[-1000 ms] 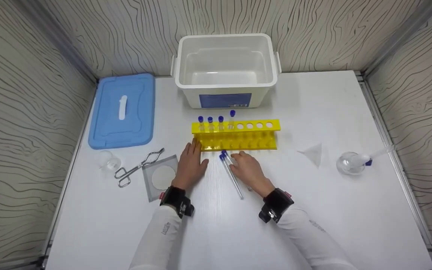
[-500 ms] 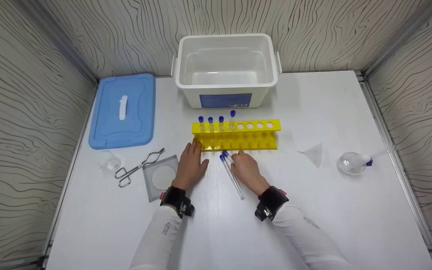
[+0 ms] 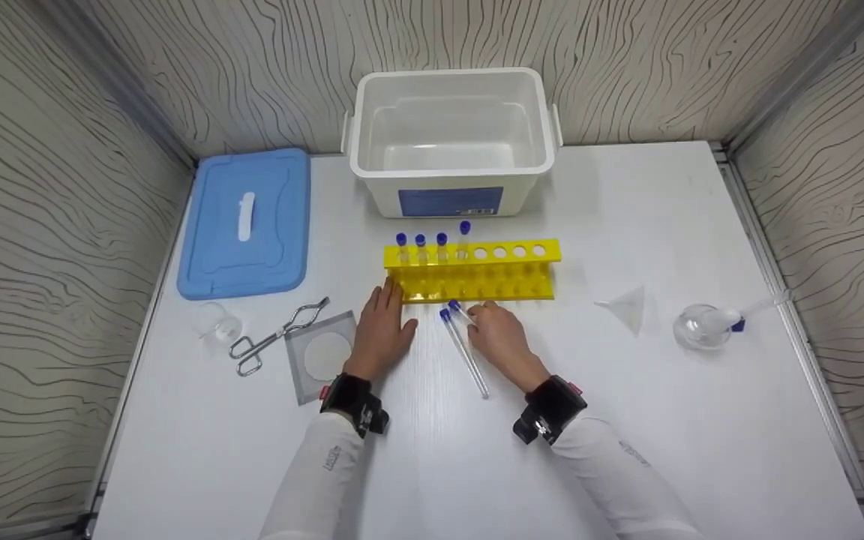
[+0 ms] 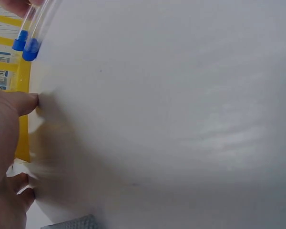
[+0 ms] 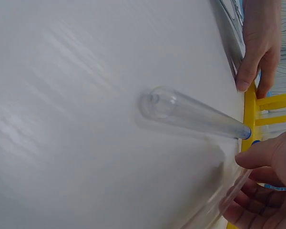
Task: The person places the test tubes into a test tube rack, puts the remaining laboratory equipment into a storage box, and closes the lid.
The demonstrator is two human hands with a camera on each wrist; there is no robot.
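Note:
My left hand (image 3: 383, 334) rests on the table with fairly straight fingers, its fingertips at the left front end of the yellow test tube rack (image 3: 477, 253). My right hand (image 3: 499, 337) pinches a clear test tube with a blue cap (image 3: 454, 304); in the right wrist view, thumb and curled fingers lie along this tube (image 5: 214, 202). Beside it another blue-capped test tube (image 3: 465, 352) lies on the table, slanting toward me. In the left wrist view both blue caps (image 4: 30, 49) show close together. Several capped tubes (image 3: 421, 241) stand in the rack's left holes; one (image 3: 464, 229) sits higher.
Behind the rack stands a white bin (image 3: 451, 196), with its blue lid (image 3: 274, 225) flat at back left. On the left lie metal tongs (image 3: 280, 334), a grey square with a white disc (image 3: 325, 357) and a small glass vessel (image 3: 226, 328). A funnel (image 3: 628, 309) and glass flask (image 3: 694, 330) are right.
My right hand has shifted slightly right with its tube, whose cap has moved a little away from the other tube's cap. The left hand keeps its place.

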